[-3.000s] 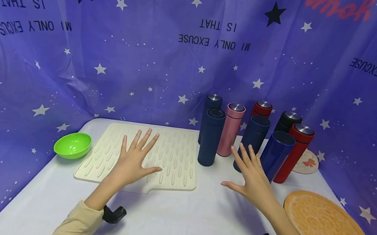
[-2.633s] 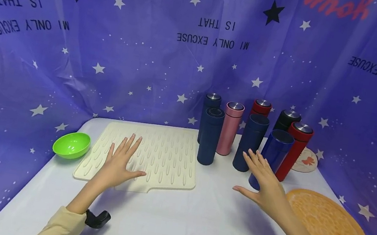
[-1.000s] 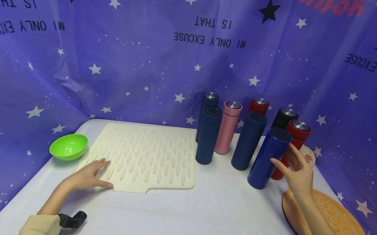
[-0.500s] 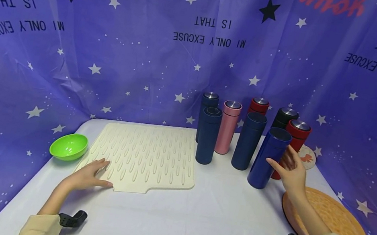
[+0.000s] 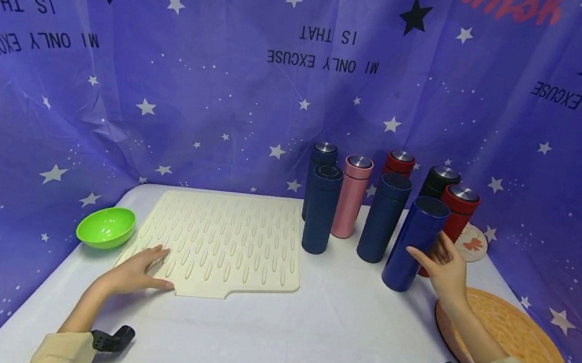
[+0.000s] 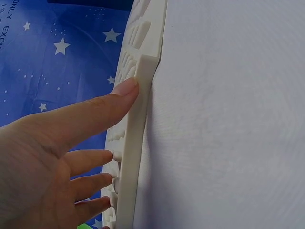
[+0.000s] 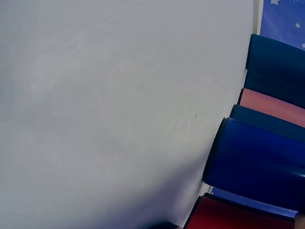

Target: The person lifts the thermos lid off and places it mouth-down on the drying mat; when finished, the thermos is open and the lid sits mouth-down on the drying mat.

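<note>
My left hand (image 5: 133, 271) rests at the near left part of a cream drying mat (image 5: 242, 243) with raised ridges. In the left wrist view its thumb (image 6: 107, 107) touches the mat's edge, and the loosely bent fingertips meet the ridges. My right hand (image 5: 446, 270) curves round the side of a shiny blue thermos (image 5: 408, 255), thumb across its front, other fingertips partly hidden behind. This thermos stands upright on the table. Only a sliver of that hand shows in the right wrist view, at the lower right corner beside the blue thermos and a red thermos (image 7: 233, 214).
Behind and left of the blue thermos stand several others: dark blue (image 5: 383, 220), pink (image 5: 350, 203), black (image 5: 440, 180) and red. A green bowl (image 5: 106, 228) sits left of the mat. An orange round board (image 5: 515, 340) lies at right, with a small round coaster (image 5: 473, 243) behind.
Both hands have lowered from spread above the table. The left came down leftward onto the mat; the right moved to the blue thermos and slid slightly lower along it.
</note>
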### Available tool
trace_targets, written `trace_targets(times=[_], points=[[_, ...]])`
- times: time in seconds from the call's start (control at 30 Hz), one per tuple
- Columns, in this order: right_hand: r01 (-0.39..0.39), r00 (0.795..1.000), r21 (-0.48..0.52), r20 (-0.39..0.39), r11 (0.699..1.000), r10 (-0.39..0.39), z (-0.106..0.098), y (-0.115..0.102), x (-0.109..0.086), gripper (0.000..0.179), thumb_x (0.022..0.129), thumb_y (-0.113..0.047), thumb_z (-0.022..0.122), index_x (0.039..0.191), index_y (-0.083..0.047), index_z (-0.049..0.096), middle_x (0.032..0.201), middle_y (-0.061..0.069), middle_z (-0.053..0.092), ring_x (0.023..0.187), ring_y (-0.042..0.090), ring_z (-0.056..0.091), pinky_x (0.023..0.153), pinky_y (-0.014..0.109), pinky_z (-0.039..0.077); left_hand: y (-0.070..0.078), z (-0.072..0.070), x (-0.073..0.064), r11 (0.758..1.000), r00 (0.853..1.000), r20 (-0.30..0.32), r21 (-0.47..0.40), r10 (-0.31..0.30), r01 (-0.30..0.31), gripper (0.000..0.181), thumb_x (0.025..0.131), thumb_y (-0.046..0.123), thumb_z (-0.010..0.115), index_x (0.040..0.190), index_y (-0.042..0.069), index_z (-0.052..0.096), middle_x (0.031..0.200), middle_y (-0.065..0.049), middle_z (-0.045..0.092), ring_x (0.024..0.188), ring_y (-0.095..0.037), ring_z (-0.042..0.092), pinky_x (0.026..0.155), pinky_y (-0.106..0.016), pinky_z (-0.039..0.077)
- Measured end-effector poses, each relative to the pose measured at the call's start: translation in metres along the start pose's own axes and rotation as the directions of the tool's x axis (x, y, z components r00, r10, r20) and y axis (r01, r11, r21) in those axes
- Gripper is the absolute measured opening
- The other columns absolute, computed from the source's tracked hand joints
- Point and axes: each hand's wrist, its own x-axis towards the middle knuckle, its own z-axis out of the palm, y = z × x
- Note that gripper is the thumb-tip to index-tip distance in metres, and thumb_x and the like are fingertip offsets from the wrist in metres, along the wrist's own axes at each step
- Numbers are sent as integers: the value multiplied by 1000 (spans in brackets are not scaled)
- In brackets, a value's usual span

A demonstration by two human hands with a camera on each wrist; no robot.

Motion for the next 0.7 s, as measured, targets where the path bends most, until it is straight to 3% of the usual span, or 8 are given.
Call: trace_targets(times=[0.33, 0.53, 0.7], points=[[21, 999, 28, -41, 999, -20, 11, -6, -3, 81, 80, -17, 80, 149, -11, 37, 145, 17, 44, 130, 29, 46, 99, 20, 42, 2, -1, -2, 1000, 1000, -9, -19, 6, -7, 90, 77, 39, 79, 138, -15, 38, 143, -41, 26, 131, -61, 19, 105, -70, 18], [109, 992, 8, -65, 994, -109, 18, -8, -8, 80, 76, -11, 83, 146, -13, 43, 141, 15, 49, 125, 25, 52, 96, 18, 44, 1, 0, -2, 1000, 1000, -13, -25, 9, -9, 90, 77, 38, 78, 138, -15, 38, 143, -41, 26, 131, -61, 18, 105, -71, 17], [225, 972, -46, -66, 973, -227, 22, -14, -13, 80, 72, -7, 85, 143, -18, 49, 138, 10, 53, 120, 17, 56, 93, 16, 45, 0, 0, -2, 1000, 1000, -9, -23, 6, -6, 90, 77, 39, 78, 138, -14, 38, 144, -40, 26, 131, -61, 18, 105, -71, 17]])
